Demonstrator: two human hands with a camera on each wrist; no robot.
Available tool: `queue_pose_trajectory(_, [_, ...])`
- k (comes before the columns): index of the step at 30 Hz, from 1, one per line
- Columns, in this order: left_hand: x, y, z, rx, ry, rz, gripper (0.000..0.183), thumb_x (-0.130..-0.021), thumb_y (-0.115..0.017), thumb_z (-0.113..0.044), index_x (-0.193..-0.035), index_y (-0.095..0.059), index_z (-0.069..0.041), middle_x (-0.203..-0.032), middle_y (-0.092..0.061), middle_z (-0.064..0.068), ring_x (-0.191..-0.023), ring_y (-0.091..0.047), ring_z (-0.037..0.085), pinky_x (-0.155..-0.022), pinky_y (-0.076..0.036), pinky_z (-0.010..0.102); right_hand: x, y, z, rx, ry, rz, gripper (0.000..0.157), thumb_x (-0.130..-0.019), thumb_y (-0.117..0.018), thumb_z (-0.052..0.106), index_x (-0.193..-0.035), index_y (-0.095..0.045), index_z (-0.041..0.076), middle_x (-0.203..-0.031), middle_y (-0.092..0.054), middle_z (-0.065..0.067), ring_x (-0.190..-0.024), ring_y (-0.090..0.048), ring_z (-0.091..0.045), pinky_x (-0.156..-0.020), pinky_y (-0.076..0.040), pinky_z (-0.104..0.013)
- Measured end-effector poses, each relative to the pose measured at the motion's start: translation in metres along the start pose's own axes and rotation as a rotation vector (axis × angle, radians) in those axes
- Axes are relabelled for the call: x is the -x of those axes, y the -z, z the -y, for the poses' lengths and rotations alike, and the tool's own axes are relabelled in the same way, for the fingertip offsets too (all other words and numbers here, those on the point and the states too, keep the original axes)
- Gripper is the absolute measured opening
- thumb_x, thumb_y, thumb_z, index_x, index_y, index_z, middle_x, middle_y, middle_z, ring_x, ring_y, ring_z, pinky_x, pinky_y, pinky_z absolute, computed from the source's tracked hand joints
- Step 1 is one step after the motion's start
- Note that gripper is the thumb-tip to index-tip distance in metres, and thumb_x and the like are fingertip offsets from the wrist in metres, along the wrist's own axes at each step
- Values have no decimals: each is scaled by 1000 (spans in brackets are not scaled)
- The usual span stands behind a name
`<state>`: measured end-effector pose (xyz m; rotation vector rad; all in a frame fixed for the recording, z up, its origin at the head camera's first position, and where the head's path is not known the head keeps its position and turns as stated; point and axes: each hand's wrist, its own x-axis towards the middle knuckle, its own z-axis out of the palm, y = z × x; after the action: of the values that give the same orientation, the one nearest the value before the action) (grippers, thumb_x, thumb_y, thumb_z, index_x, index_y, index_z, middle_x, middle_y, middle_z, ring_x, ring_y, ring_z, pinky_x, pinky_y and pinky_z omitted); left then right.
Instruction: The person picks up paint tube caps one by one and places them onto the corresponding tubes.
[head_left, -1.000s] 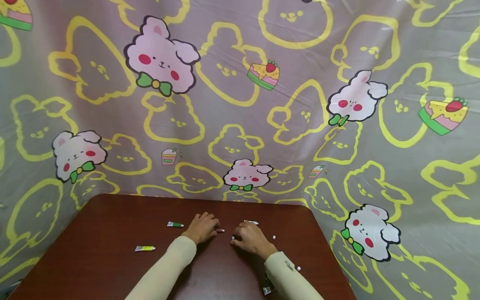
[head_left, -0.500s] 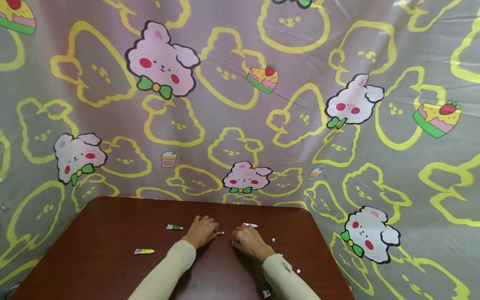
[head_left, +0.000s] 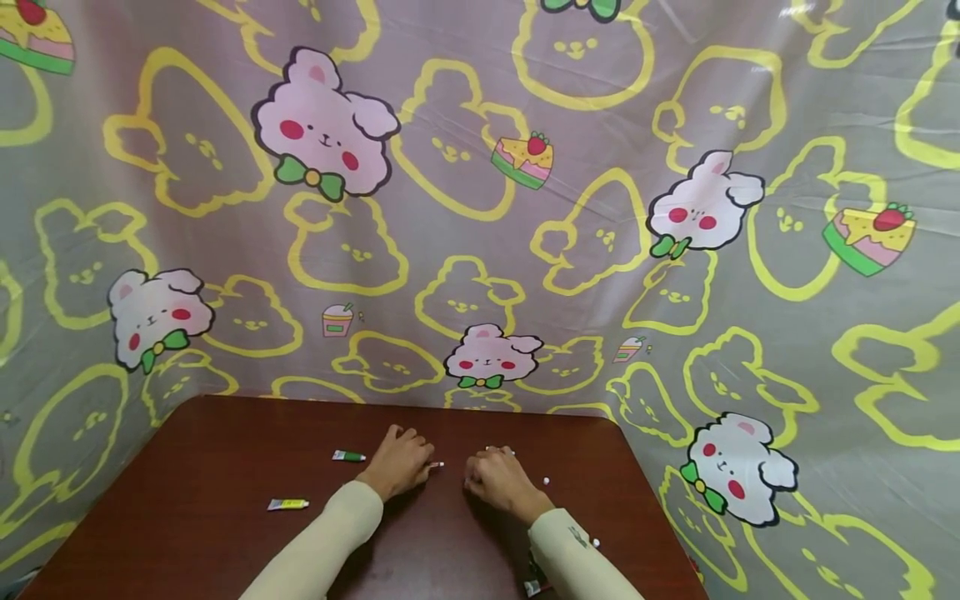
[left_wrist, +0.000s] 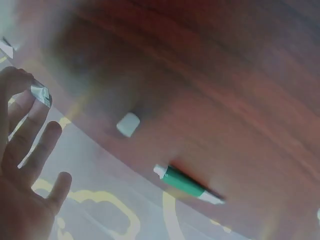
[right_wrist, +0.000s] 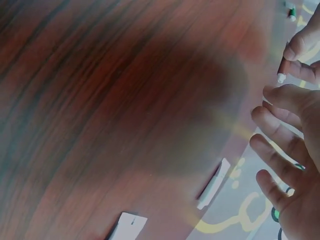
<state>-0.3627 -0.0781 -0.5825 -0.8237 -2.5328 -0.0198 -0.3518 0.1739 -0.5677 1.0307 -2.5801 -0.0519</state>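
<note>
Dark-red squeeze tube [right_wrist: 283,65], white tip toward the right hand [head_left: 504,483], is pinched between the left hand's [head_left: 401,462] thumb and finger. The right wrist view shows the right hand's other fingers spread loosely; whether its thumb and forefinger pinch anything, I cannot tell. Only the left wrist view gives the red tube's crumpled silver tail [left_wrist: 41,93] and a blurred white block [left_wrist: 128,124].

Around the red tube, near to far: one silver-tailed tube [head_left: 533,587], nearer and right, partly hidden by a sleeve [head_left: 577,550]; two white caps [head_left: 546,481], right; one yellow tube [head_left: 288,504], nearer and left; one green tube [head_left: 348,456], left; one white tube [right_wrist: 214,184], right and slightly beyond. Past the red tube, the wooden tabletop [head_left: 300,417] runs to its far edge, where a cartoon-printed curtain [head_left: 465,233] hangs.
</note>
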Motion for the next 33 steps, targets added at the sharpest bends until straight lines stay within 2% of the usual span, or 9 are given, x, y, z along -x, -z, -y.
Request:
queue_pose_trajectory(5, [3,16,4,19,2,59,15,-89,-82,-30,-90,-71,-20,-93,-76,-3,-98,-65,22,-98,-51,57,2,8,1,-42,-54,-15,13,-86,-84,24,-84,-72,25,-75,-70,14,-79,-65,-12,-76,-47,-34])
queue_pose_trajectory(10, [6,28,8,26,-27,34,12,-90,-81,-30,-90,-73,-21,-90,-75,-5,-97,-64,21,-102,-50,57,6,9,0,-65,-86,-33,12,-82,-84,23,-85,-72,25,-74,-69,14,-78,-65,-12,-79,-47,-36])
queue_pose_trajectory(18, [12,48,3,62,-62,58,13,-90,-82,-33,-91,-75,-23,-88,-74,-9,-98,-64,18,-108,-48,57,13,18,9,-84,-91,-57,13,-81,-82,21,-85,-71,24,-73,-70,14,-80,-69,-11,-82,-49,-40])
queue_pose_trajectory(25, [19,61,-8,54,-134,-15,15,-87,-83,-35,-86,-72,-24,-84,-71,-12,-93,-64,15,-105,-51,57,15,26,19,-146,-104,-86,13,-78,-80,19,-88,-73,26,-78,-74,17,-83,-72,-9,-91,-53,-47])
queue_pose_trajectory(33, [28,71,-13,44,-172,-84,16,-86,-85,-35,-87,-72,-25,-86,-73,-13,-93,-66,14,-104,-52,56,21,35,28,-189,-131,-70,13,-81,-80,20,-91,-73,26,-78,-70,17,-77,-63,-4,-86,-47,-40])
